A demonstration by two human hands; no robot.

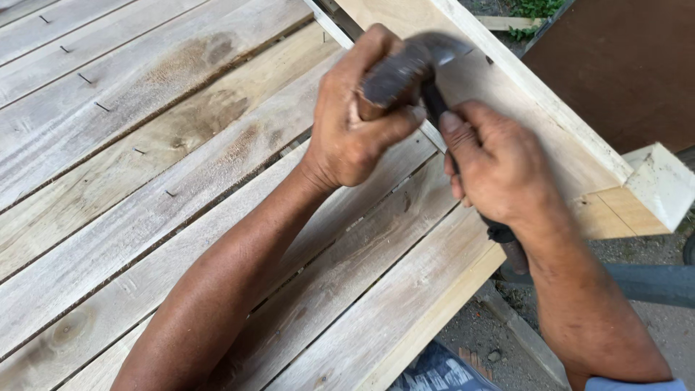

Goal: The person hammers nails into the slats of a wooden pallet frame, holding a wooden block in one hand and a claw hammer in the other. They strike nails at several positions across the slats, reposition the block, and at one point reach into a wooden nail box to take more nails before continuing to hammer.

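Over the slatted wooden panel point(145, 181), at two o'clock: both hands on a hammer point(427, 65).
Left hand point(355, 123) curls tight round its head; right hand point(499, 170) fists the handle.

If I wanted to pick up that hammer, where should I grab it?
Probably by the dark handle, low down and from the right, where the right hand wraps it: it is long and slim. The left hand covers the blurred metal head.

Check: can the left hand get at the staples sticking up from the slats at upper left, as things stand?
Probably yes. The staples lie on open slats with nothing over them. But the left hand is wrapped around the hammer head, with the right hand on the handle, so it must let go first.
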